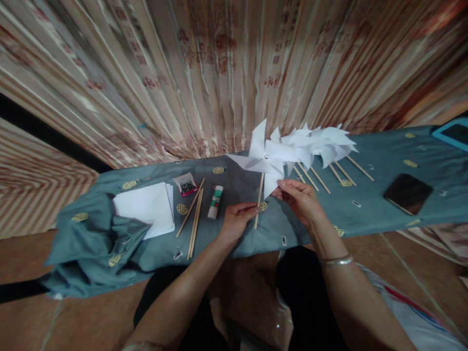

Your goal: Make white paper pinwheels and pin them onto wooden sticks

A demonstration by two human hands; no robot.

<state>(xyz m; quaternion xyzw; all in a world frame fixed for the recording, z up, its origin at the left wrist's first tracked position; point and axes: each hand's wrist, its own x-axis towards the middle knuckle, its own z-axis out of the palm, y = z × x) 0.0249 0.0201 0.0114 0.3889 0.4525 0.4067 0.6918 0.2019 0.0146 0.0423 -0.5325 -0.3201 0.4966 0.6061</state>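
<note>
A white paper pinwheel with a shiny pin at its centre is held upright over the cloth-covered table. My left hand pinches its thin wooden stick between thumb and fingers. With thumb and forefinger, my right hand grips the tip of the pinwheel's lowest blade. Behind and to the right lie several more white pinwheels, overlapping, their sticks pointing toward me. To the left of my left hand are a glue stick, a few loose wooden sticks and a small red box of pins.
A stack of white paper sheets lies at the left on the green-grey tablecloth. The cloth is bunched at that end. A dark phone rests at the right, with a blue-edged device beyond it. A patterned curtain hangs behind the table.
</note>
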